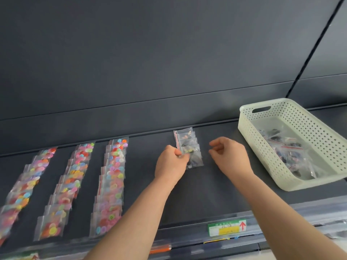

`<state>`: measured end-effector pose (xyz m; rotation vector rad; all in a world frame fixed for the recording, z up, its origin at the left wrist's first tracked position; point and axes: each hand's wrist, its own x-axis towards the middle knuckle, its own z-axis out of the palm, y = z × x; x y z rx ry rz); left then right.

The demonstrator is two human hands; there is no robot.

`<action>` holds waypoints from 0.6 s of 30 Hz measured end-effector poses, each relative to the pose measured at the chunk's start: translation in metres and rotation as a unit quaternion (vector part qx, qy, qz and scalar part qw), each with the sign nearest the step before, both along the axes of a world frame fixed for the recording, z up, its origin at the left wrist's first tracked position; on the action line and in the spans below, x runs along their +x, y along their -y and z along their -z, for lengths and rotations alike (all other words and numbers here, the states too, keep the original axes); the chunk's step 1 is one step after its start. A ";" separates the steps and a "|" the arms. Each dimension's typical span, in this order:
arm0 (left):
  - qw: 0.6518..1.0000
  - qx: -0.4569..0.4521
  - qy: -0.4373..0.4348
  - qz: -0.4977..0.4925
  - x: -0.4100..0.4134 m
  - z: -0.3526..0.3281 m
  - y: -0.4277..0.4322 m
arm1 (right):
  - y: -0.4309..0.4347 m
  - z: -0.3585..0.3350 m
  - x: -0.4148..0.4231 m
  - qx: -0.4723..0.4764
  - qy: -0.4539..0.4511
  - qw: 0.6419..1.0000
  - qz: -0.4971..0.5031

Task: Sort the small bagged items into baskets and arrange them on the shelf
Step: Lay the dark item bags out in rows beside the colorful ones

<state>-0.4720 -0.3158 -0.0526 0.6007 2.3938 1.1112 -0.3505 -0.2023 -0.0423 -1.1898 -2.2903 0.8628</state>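
My left hand [171, 164] pinches a small bag [195, 157] at its fingertips, probably to lay it overlapping the row [185, 136] beyond, while my right hand [231, 156] hovers loose and empty (the basket [244, 128] stands to its right).

Matte dark grey back panel [150, 53]

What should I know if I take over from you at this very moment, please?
Left grip pinches the nearest bag of the fourth, dark-item row. Right grip is empty, to the right of that row.
Done: three rows of coloured-button bags lie on the shelf.
Left: more bags wait in the white basket.
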 end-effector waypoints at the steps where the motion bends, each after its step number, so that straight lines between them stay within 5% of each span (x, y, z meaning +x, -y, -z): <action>1: 1.000 0.008 0.004 0.019 0.003 -0.003 -0.006 | -0.003 -0.005 0.005 0.039 0.007 0.999 0.003; 6: 0.992 0.022 0.018 0.120 0.039 -0.018 -0.046 | -0.021 -0.024 0.043 0.164 0.001 0.986 0.033; 11: 0.984 0.039 -0.010 0.171 0.091 -0.036 -0.087 | -0.052 -0.037 0.094 0.169 0.006 0.985 0.033; 18: 0.988 0.021 -0.049 0.142 0.145 -0.039 -0.119 | -0.121 -0.040 0.164 0.112 0.233 0.964 0.054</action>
